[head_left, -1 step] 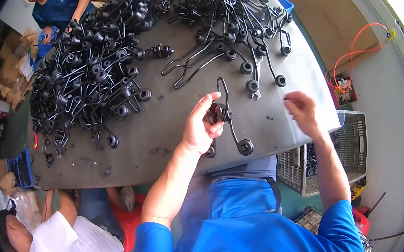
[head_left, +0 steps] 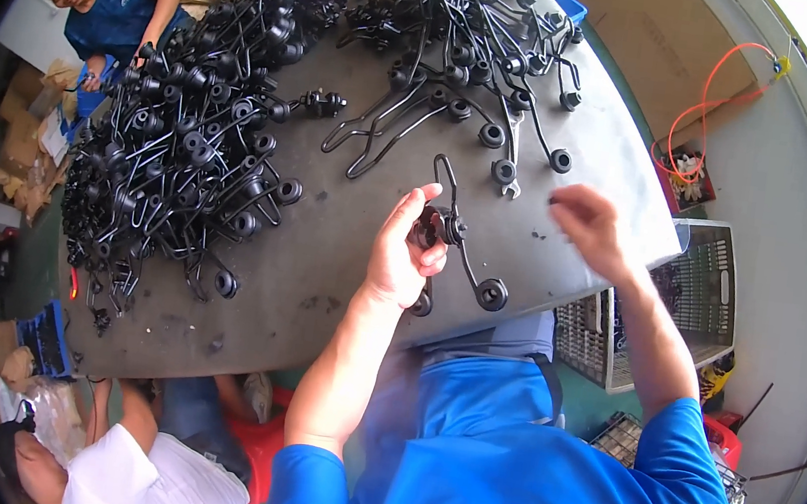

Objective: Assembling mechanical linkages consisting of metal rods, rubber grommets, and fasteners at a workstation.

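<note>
My left hand [head_left: 398,260] is closed around a black bent metal rod part with round rubber bushings [head_left: 492,294], held above the near edge of the table. A narrow loop of the rod points up past my fingers, and one bushing hangs to the right. To the right of it, my right hand [head_left: 589,231] hovers over the table, its fingers pinched together. A small dark bit shows at those fingertips, too small to name. Ahead of my hands lies a silver open-end wrench [head_left: 510,187], beside more black bent rods with bushings [head_left: 443,96].
A large heap of similar rod parts [head_left: 196,136] covers the left of the grey table [head_left: 324,242]. A grey plastic crate [head_left: 712,280] stands beyond the right edge. Co-workers are at the far left [head_left: 126,6] and near left [head_left: 155,473]. An orange hose [head_left: 706,98] hangs by the wall.
My right hand has shifted slightly to the left, toward the held part. My left hand and its rod part stay in place. The far-left co-worker's hands have moved a little.
</note>
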`<state>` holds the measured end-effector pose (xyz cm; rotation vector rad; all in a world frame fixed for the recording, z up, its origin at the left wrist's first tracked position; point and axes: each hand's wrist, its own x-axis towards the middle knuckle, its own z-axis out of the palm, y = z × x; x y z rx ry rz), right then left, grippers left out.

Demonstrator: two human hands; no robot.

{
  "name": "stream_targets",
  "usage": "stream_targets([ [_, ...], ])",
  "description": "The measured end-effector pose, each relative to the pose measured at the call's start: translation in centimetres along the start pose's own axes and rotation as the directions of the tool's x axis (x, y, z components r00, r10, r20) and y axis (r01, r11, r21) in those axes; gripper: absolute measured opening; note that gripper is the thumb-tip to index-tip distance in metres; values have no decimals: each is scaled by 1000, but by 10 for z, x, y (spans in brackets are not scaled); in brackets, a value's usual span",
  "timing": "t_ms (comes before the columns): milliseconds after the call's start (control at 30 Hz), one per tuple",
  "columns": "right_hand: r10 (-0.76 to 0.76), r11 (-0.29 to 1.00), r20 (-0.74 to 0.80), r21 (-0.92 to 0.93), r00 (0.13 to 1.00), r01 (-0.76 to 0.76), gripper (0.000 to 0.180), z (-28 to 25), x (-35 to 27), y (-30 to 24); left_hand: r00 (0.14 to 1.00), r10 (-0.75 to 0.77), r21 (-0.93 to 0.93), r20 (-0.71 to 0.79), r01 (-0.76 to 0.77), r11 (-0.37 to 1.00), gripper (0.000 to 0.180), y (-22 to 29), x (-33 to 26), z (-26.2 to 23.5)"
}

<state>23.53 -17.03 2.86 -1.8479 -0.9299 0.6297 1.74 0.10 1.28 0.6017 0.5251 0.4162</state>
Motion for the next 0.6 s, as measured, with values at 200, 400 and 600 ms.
stream_targets([
  [200, -142, 974, 193, 203, 971, 102, 19, 73, -12, -48, 999, 23, 26, -40, -22, 999, 36, 0, -4, 7],
  [400, -280, 944, 60, 200, 958, 264, 18, 81, -13, -39, 999, 22, 17, -45, -21, 1000, 37, 2, -9, 5],
  [600, -434, 894, 235, -4, 869, 448, 19, 70, -4, -49, 996, 79, 138, -32, -74, 988, 43, 3, -11, 1],
])
